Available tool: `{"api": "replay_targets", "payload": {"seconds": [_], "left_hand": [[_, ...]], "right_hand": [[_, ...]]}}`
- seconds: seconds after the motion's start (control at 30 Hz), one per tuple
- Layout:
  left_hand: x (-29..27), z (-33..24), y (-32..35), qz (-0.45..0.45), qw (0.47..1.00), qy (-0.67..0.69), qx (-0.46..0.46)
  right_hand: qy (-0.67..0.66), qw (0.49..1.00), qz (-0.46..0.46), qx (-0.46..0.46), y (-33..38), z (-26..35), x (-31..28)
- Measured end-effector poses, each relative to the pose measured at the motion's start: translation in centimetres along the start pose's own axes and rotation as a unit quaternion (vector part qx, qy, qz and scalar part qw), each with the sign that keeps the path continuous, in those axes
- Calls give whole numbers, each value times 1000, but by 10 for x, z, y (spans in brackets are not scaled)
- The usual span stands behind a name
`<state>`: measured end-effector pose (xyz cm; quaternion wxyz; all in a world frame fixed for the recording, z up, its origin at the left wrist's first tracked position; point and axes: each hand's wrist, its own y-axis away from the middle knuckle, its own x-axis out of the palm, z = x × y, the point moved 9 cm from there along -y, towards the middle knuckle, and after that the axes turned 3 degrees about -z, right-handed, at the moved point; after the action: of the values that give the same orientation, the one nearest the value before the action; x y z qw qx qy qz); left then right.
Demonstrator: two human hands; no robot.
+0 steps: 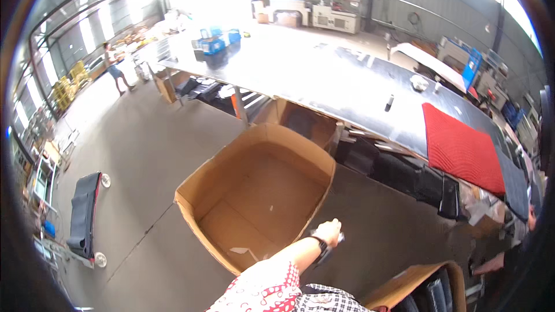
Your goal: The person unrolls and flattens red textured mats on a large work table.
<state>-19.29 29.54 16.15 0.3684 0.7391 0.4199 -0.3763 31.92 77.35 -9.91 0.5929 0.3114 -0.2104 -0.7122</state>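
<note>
A large open cardboard box [191, 195] stands on the grey concrete floor in front of me, empty apart from a small white scrap [240, 250] on its bottom. My left hand [328, 232] reaches out from a red patterned sleeve, with a black band on the wrist. It hovers just outside the box's near right wall. Its fingers are curled around a small dark and silvery object [339, 237] that I cannot make out clearly. My right hand is not in the picture.
A long shiny metal table [324, 75] runs behind the box, with a red mat [459, 147] and blue crates [217, 43] on it and dark goods [404, 173] beneath. A black wheeled cart [84, 214] stands left. Another cardboard box [404, 286] sits lower right. A person [114, 68] stands far left.
</note>
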Motion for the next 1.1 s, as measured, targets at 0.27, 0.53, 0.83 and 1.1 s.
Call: {"api": "replay_targets", "payload": {"seconds": [0.27, 0.53, 0.83, 1.1], "left_hand": [[65, 32, 131, 66, 996, -47, 32], [100, 93, 271, 116, 991, 48, -33], [128, 168, 455, 259, 884, -21, -389], [173, 244, 607, 313, 730, 1, -607]], "right_hand": [[-55, 994, 86, 43, -44, 178, 74], [60, 990, 127, 20, -98, 217, 86], [133, 982, 130, 28, -140, 245, 109], [139, 981, 122, 58, -157, 256, 87]]}}
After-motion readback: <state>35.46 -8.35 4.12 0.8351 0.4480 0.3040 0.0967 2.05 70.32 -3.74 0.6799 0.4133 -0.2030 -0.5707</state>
